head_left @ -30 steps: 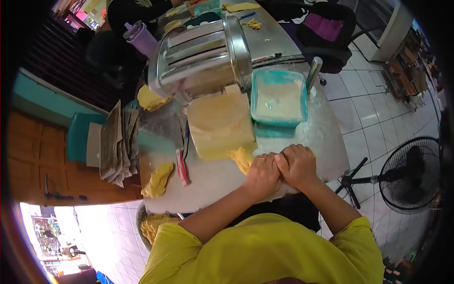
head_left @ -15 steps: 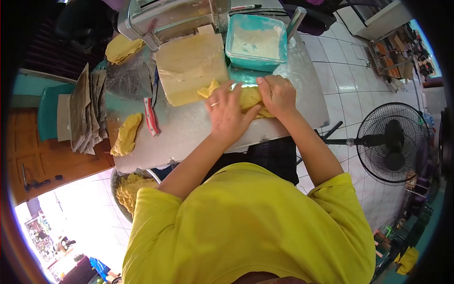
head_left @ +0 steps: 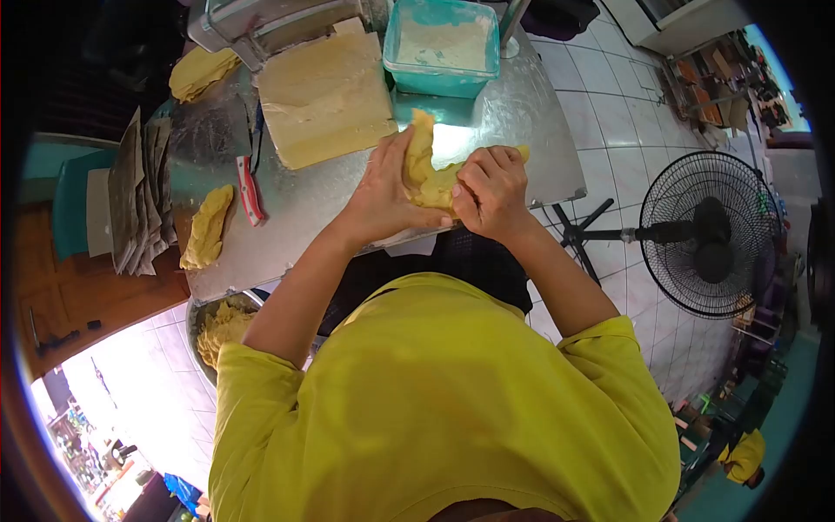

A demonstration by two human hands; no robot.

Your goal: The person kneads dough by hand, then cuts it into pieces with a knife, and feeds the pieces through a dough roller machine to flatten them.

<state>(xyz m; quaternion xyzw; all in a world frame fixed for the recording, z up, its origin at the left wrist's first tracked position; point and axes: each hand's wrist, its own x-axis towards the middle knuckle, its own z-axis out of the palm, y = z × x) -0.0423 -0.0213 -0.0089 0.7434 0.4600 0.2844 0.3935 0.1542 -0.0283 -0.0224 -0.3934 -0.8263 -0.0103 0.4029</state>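
Observation:
Between my hands, near the table's front edge, is a piece of yellow dough [head_left: 424, 165], bent into a U with one end pointing up. My left hand [head_left: 383, 187] cups its left side, thumb along the bottom. Fingers of my right hand [head_left: 492, 187] are curled round the other end, and a bit of dough pokes out past the knuckles. Just beyond lies a flat pale-yellow sheet [head_left: 326, 100], which runs up to a metal machine [head_left: 287, 26]. A teal tub [head_left: 442, 52] of white powder stands behind my hands.
On the metal table [head_left: 296, 209] lie a red-handled knife [head_left: 250, 191], a dough lump [head_left: 209, 228] and folded dough [head_left: 202, 73]. A bowl of dough [head_left: 224, 331] sits below the left edge. A black fan [head_left: 709, 235] stands right; a person in yellow [head_left: 744, 457] is far off.
The dough has come up off the table and is now bent between my hands. My left hand has closed round its side. The whole view has shifted slightly.

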